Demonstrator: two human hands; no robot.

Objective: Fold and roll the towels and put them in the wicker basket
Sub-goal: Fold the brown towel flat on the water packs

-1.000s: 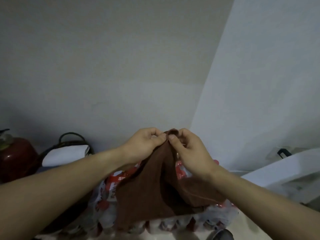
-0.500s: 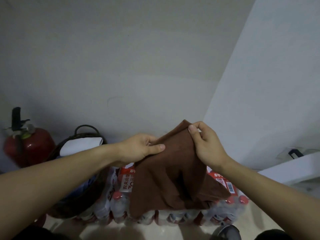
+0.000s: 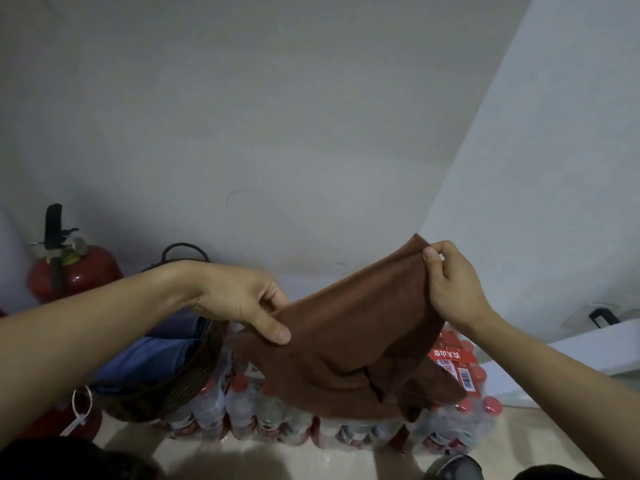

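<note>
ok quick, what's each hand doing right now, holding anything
Left hand: pinching the lower left edge of the brown cloth towel.
Right hand: pinching the towel's raised top corner.

Both hands were up on the brown towel (image 3: 349, 344), the left hand (image 3: 242, 299) pinching its lower left edge, the right hand (image 3: 450, 282) pinching the top corner high. The cloth sagged over a shrink-wrapped pack of red-capped bottles (image 3: 346, 431). A dark wicker basket (image 3: 166, 393) sat left, with a red fire extinguisher (image 3: 74, 268) behind.
</note>
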